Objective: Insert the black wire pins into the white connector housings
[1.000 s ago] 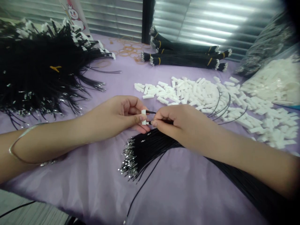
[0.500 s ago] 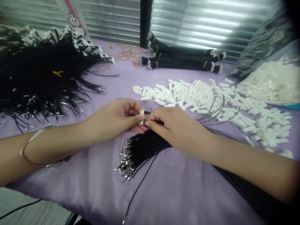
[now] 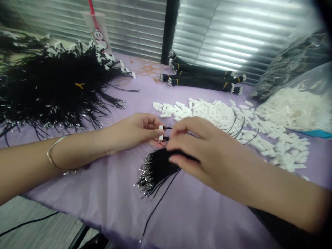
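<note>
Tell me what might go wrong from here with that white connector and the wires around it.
The left hand pinches the small white connector at its fingertips, so it could slip.

A tug might loosen the two black wires at the connector; how firmly they sit can't be seen.

The right hand, fingers parted, is right by the black wire bundle and might snag strands, perhaps dragging the stray wire too.

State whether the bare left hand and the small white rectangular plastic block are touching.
Touching. The head view shows the left hand with its thumb tip on the block.
</note>
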### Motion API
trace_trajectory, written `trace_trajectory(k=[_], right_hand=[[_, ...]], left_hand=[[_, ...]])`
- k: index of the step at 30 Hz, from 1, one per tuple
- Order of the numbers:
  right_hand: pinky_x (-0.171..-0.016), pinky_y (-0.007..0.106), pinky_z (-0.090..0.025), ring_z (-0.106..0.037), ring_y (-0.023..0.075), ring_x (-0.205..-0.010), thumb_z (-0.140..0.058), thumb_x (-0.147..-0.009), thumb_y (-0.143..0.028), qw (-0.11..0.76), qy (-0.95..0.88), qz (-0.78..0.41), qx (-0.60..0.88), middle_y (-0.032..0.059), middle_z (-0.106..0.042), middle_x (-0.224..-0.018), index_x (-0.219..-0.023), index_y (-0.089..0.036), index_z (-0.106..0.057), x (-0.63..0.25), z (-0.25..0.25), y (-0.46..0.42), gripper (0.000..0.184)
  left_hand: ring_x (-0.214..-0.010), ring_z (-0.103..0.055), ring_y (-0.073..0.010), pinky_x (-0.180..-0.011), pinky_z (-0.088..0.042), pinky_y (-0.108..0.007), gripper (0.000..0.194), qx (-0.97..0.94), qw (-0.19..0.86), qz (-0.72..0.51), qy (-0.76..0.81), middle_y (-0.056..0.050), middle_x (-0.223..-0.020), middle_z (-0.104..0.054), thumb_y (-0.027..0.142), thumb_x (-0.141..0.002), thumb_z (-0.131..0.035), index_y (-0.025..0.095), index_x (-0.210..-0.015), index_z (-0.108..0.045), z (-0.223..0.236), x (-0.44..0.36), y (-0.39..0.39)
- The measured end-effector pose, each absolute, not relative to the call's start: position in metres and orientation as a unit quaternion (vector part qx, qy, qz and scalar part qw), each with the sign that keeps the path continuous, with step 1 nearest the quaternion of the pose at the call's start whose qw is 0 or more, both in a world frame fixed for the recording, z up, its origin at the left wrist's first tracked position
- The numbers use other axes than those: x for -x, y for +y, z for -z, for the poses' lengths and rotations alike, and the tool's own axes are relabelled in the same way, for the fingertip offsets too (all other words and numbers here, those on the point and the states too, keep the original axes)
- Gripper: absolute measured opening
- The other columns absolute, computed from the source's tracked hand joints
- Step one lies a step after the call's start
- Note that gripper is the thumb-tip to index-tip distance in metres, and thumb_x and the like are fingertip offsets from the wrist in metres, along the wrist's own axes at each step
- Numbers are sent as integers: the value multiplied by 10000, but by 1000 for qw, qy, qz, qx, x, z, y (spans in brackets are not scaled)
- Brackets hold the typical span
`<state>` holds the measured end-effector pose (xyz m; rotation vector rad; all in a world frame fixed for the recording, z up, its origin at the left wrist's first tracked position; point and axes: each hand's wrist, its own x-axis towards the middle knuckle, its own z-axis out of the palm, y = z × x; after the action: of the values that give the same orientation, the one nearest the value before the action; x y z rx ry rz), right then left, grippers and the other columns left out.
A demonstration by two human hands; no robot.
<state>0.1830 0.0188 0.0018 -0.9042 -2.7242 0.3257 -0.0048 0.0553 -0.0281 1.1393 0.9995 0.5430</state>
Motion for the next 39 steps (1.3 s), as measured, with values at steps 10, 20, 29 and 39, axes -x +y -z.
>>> trace_trajectory(k=[10,20,29,39], right_hand=[[-821,298,-387,-456,156,-824,-379,-889,-106,9,-984,-148,96,45,-573,-885,-826,-135,-561,-171,9,1,194],[-850,304,-376,-474,153,-885,-405,-910,-147,7,-982,-160,102,27,-582,-924,-799,-157,-567,-178,14,15,197],[-664,211,-401,-488,89,-690,-437,-867,-107,87,-936,-247,236,8,-565,-779,-851,-134,-542,-179,6,14,110],[-562,198,-346,-438,73,-617,-513,-859,-273,276,-815,-349,373,-24,-473,-705,-934,-168,-533,-192,23,40,131]], left_hand=[[-689,-667,-87,-694,-536,-156,22,-473,720,-247,444,14,-731,-673,131,-796,-611,151,-805,-612,32,6,59],[-742,-671,-111,-734,-535,-177,44,-456,731,-253,440,-53,-846,-712,108,-777,-621,123,-754,-655,30,7,59],[-730,-654,-92,-713,-501,-141,41,-492,708,-253,439,-22,-814,-716,127,-728,-679,143,-765,-689,31,10,58],[-708,-634,-94,-780,-486,-180,66,-529,679,-243,447,1,-756,-702,201,-724,-695,169,-782,-701,33,11,58]])
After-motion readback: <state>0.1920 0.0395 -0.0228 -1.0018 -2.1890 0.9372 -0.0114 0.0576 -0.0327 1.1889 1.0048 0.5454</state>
